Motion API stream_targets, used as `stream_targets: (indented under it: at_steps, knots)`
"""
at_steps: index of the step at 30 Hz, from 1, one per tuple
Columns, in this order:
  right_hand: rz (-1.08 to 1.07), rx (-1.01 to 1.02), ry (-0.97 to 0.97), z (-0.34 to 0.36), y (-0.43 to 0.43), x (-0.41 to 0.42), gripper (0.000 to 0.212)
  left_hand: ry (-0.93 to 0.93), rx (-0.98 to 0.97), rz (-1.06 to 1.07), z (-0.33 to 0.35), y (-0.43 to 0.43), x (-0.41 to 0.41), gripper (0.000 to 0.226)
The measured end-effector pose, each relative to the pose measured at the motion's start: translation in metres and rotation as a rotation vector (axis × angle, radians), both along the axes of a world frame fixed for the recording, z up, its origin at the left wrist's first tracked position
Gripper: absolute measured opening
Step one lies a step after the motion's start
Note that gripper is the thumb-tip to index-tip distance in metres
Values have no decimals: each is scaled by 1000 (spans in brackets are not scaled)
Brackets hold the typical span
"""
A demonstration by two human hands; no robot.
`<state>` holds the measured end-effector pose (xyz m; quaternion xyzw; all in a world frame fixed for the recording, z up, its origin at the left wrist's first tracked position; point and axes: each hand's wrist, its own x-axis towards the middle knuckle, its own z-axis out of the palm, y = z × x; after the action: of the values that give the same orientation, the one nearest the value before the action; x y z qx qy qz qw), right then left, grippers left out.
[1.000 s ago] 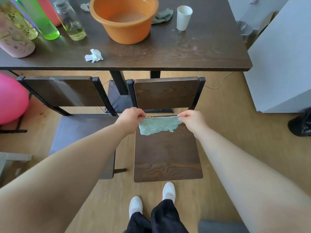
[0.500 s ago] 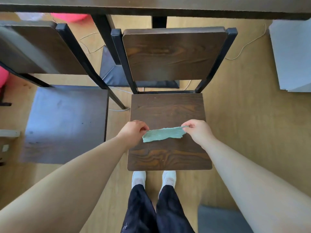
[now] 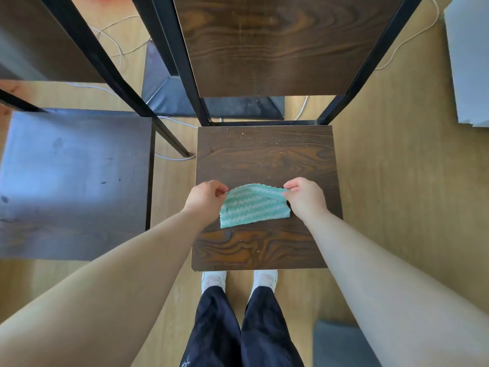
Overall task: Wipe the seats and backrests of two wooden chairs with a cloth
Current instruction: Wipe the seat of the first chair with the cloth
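Note:
A green striped cloth (image 3: 252, 207) lies partly on the seat of the right wooden chair (image 3: 264, 154), folded over at its far edge. My left hand (image 3: 205, 197) pinches its left corner and my right hand (image 3: 307, 196) pinches its right corner. Crumbs speckle the seat near its back edge. The chair's dark wood backrest (image 3: 270, 43) rises in a black metal frame. The second chair's seat (image 3: 74, 181) sits to the left, glossy and smudged, with its backrest (image 3: 39, 38) at the top left.
White cables (image 3: 116, 49) trail over the wood floor behind the chairs. A black table base (image 3: 238, 107) stands behind the right chair. A grey cabinet (image 3: 468, 59) is at the right edge and a grey object (image 3: 341, 345) at the bottom right. My feet (image 3: 238, 280) stand at the seat's front.
The view has tilted down and closer to the chair, so the table has left the frame. Both hands have lowered the cloth onto the right seat, and it now spreads wider.

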<state>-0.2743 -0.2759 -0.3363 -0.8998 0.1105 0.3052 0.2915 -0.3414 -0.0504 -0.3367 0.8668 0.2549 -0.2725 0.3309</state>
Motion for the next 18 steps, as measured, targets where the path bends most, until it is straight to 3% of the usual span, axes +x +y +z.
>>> stream_targets:
  at_steps: [7,18]
  knots:
    - [-138,-154,-23,-19,12,-16,46,-45,-35,456,-17,-20,-23,37]
    - [-135,-45,64,-16,28,-35,25,-29,-124,505,-23,-20,-37,36]
